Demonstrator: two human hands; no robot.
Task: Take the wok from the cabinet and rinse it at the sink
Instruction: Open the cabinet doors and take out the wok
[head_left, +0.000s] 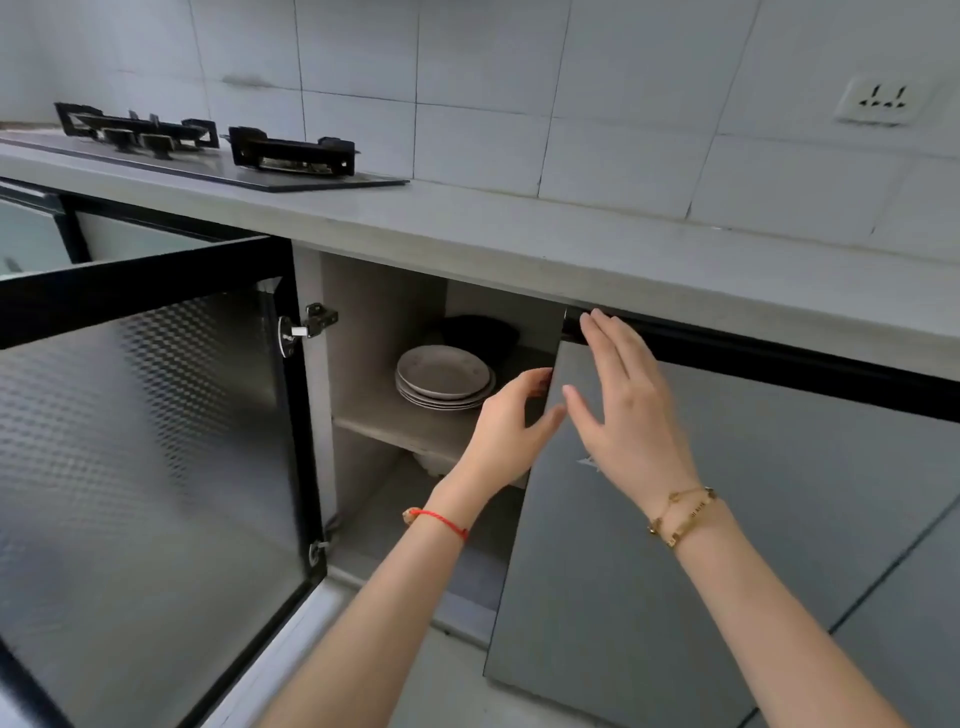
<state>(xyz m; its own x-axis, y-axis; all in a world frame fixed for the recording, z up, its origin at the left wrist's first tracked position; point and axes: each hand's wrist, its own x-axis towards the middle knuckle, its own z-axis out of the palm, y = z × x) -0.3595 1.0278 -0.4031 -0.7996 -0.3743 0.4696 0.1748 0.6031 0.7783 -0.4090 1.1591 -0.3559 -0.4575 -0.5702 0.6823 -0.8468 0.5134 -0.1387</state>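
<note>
Head view: a dark rounded item, possibly the wok, is being seen at the back of the cabinet shelf behind stacked plates. The right door's edge is being pinched by the left hand; the right hand, grip released, is being laid flat against it under the counter.

Plates, gas hob, wall socket

Cabinet under the counter
Plates on the shelf beyond the hands; stove up left.
</note>
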